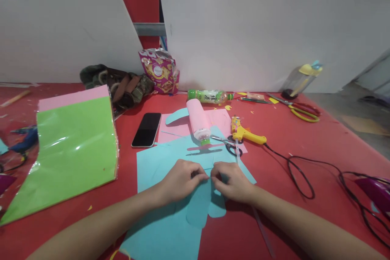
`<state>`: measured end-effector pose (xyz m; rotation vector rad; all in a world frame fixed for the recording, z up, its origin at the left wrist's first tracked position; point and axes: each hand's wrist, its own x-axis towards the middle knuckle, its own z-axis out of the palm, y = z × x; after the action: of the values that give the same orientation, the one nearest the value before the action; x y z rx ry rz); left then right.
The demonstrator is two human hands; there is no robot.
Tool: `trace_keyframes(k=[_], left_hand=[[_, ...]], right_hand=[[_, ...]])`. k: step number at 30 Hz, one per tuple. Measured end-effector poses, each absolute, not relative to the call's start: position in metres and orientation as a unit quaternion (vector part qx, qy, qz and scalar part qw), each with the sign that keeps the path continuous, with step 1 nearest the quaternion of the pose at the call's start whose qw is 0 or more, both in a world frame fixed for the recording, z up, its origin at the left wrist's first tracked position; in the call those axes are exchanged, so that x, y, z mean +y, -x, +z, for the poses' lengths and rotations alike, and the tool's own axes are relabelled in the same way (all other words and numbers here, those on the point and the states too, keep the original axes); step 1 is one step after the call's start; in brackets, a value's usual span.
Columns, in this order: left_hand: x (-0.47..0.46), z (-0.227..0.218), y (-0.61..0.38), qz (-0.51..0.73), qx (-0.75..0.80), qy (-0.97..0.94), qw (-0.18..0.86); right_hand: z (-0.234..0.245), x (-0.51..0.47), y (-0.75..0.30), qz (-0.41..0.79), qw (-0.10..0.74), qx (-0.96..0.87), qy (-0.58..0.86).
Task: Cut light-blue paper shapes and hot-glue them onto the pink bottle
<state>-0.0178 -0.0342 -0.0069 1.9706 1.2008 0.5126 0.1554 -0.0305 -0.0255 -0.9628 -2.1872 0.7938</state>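
My left hand and my right hand meet at the middle, thumbs and fingertips pinched together. Between them is a light-blue paper cutout with rounded lobes, its top edge pinched by both. Under the hands lies a larger blue paper sheet. Just beyond, a bottle wrapped in pink paper lies on its side, green cap toward me. A blue rounded paper strip sticks out at its left. Dark-handled scissors rest right of the cap, partly under a yellow glue gun.
Left are a phone and plastic-wrapped green and pink paper. A snack bag, a green-capped bottle and a clear yellow-topped bottle sit by the white board. Yellow-red scissors and the glue gun's black cord lie right.
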Motion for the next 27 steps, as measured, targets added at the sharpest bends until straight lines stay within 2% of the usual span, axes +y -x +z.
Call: trace_keyframes(k=[9,16,21,27], left_hand=[[-0.031,-0.002,0.017,0.227,0.49,-0.749,0.384],[-0.024,-0.01,0.02,0.299,0.502,-0.69,0.428],[-0.027,-0.015,0.018,0.263,0.441,-0.741,0.434],[-0.029,-0.01,0.017,0.242,0.468,-0.73,0.435]], right_hand=[[-0.023,-0.028,-0.159,0.301,0.322,-0.807,0.394],[-0.024,-0.026,-0.161,0.29,0.335,-0.798,0.407],[-0.025,-0.027,-0.161,0.293,0.339,-0.8,0.399],[-0.024,-0.028,-0.16,0.292,0.335,-0.803,0.397]])
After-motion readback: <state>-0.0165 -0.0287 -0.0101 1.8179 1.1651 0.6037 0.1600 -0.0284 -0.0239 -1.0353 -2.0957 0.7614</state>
